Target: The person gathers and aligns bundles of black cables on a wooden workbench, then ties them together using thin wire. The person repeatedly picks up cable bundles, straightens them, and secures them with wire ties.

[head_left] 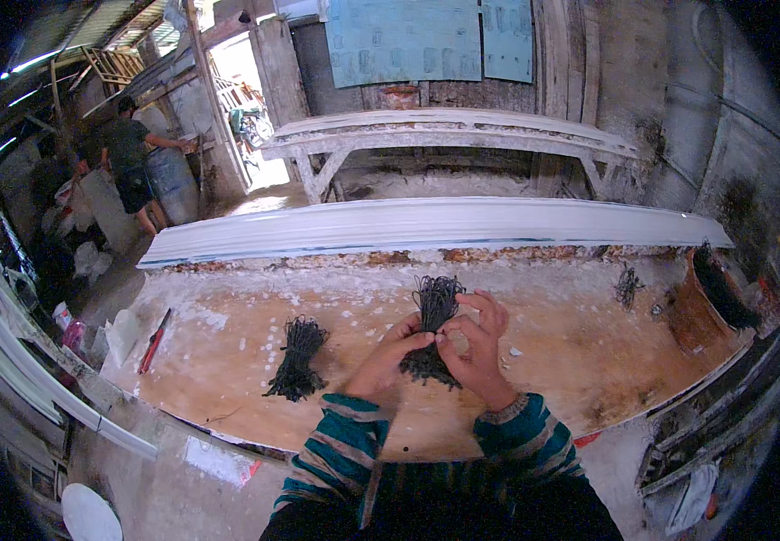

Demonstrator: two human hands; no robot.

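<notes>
My left hand is closed around the waist of a bundle of dark looped wires, held upright over the worktable. Loops fan out above the grip, and the lower ends spread below it. My right hand presses thumb and index finger together against the middle of the same bundle, its other fingers raised. What that pinch holds is too small to make out. To the left lies a second dark wire bundle, narrowed in its middle and touched by neither hand.
A red-handled knife lies at the table's left. On the right, a small wire heap lies near a tipped brown container with dark wire inside. A long white moulding borders the far edge. A person stands at back left.
</notes>
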